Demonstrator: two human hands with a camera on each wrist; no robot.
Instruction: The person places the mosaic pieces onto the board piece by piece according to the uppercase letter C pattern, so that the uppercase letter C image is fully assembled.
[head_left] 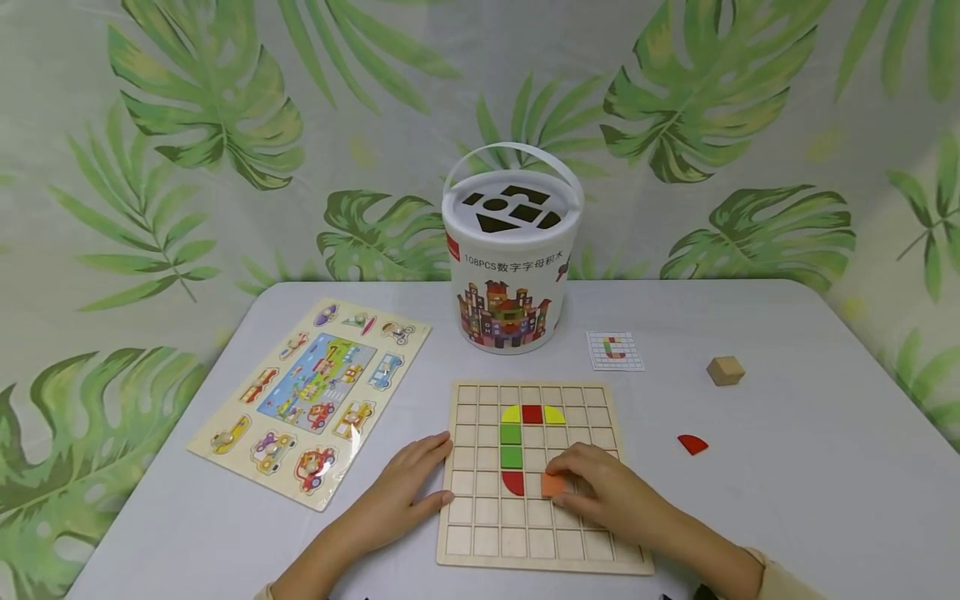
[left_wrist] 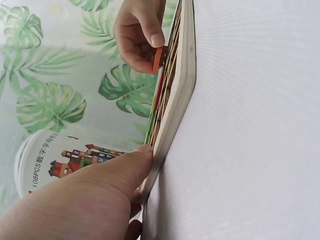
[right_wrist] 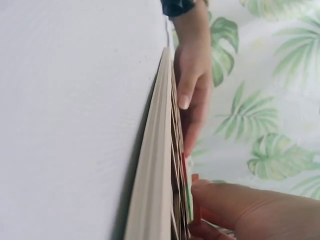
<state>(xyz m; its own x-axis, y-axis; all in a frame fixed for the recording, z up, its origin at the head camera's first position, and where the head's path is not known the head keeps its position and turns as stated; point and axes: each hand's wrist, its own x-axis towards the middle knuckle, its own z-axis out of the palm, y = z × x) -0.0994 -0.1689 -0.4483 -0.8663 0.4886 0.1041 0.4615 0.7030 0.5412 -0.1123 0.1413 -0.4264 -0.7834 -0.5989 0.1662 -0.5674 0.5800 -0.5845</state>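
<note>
A wooden grid board (head_left: 480, 542) lies on the table, with yellow quarter-round tiles (head_left: 554, 414), a red square tile (head_left: 532, 414), green square tiles (head_left: 511, 457) and a red quarter-round tile (head_left: 513, 482) set in its cells. My right hand (head_left: 611, 492) pinches an orange square tile (head_left: 552, 485) between thumb and fingers, just over the board to the right of the red quarter-round. In the left wrist view the orange tile (left_wrist: 157, 60) stands tilted on edge. My left hand (head_left: 401, 492) rests against the board's left edge, thumb and fingertips touching it.
A loose red quarter-round tile (head_left: 693, 444) and a wooden cube (head_left: 726, 371) lie to the right. Behind the board are a small pattern card (head_left: 615, 351) and a white lidded block bucket (head_left: 512, 258). A vehicle peg puzzle (head_left: 300, 408) lies at the left.
</note>
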